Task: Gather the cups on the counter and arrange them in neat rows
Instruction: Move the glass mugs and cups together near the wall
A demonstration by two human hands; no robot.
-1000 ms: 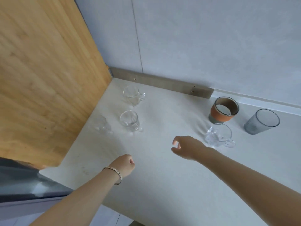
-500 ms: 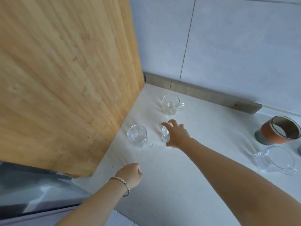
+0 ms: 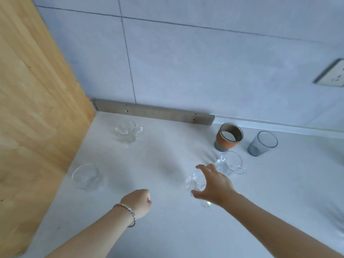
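My right hand (image 3: 216,185) grips a clear glass mug (image 3: 195,183) from the side, near the middle of the white counter (image 3: 186,229). Just beyond it stands another clear mug (image 3: 229,162). Behind that are an orange and grey cup (image 3: 228,137) and a grey tinted glass (image 3: 262,144). Further left, one clear mug (image 3: 126,132) stands near the back wall and another (image 3: 85,175) close to the wooden panel. My left hand (image 3: 138,202), a bracelet on its wrist, is a closed fist over the counter and holds nothing.
A tall wooden panel (image 3: 37,108) closes off the counter's left side. A grey strip (image 3: 154,113) runs along the foot of the tiled back wall. A wall socket (image 3: 333,75) sits at the upper right.
My right hand took hold of the middle clear mug on the left and has carried it rightwards, close to the mug by the orange cup. The left fist has barely moved.
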